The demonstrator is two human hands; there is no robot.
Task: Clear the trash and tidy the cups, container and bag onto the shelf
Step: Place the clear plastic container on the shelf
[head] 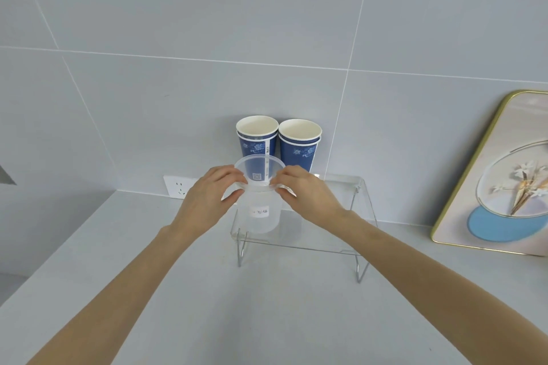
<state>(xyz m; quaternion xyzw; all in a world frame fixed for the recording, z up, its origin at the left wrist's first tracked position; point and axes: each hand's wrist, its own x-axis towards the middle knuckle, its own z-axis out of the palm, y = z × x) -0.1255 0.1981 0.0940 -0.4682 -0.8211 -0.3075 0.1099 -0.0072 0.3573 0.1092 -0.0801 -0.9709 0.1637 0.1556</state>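
Head view is showing the left hand (pixel 207 195) and right hand (pixel 302 190) pinching the rim of the container (pixel 261 210) on the shelf (pixel 341 234) (seemingly empty, light, thin-walled, slippery).

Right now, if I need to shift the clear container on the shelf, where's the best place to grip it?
Grip the clear container by its flared rim, from both sides, as the left hand and right hand do. It stands upright at the front of the clear shelf; the blue paper cups block the back, and its walls look smooth.
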